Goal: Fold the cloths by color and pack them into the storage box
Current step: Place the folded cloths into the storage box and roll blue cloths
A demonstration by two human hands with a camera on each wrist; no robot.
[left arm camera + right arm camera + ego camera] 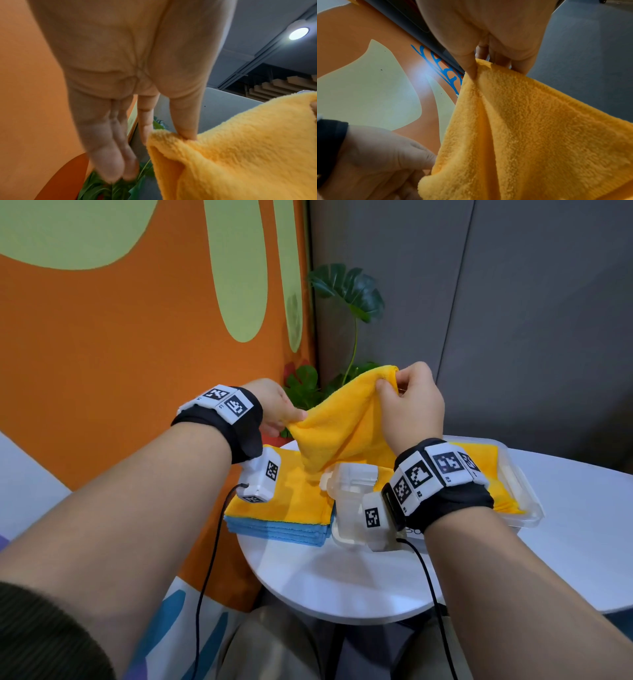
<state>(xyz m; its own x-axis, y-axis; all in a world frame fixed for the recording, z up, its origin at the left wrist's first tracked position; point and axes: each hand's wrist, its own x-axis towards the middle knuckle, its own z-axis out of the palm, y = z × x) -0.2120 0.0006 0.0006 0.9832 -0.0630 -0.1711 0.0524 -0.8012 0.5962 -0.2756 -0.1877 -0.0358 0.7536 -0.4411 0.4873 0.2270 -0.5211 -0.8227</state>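
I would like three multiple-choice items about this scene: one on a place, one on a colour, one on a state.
1. Where does the folded pile lie?
A. left of the storage box
B. inside the box
C. on the floor

2. What colour are the cloths under the pile's yellow ones?
A. red
B. blue
C. green

3. How is the lifted yellow cloth held?
A. by one hand
B. pinched by both hands
C. lying flat

Answers:
1 A: the pile lies beside the storage box on the table.
2 B: blue edges show.
3 B: the left hand and right hand pinch the yellow cloth.
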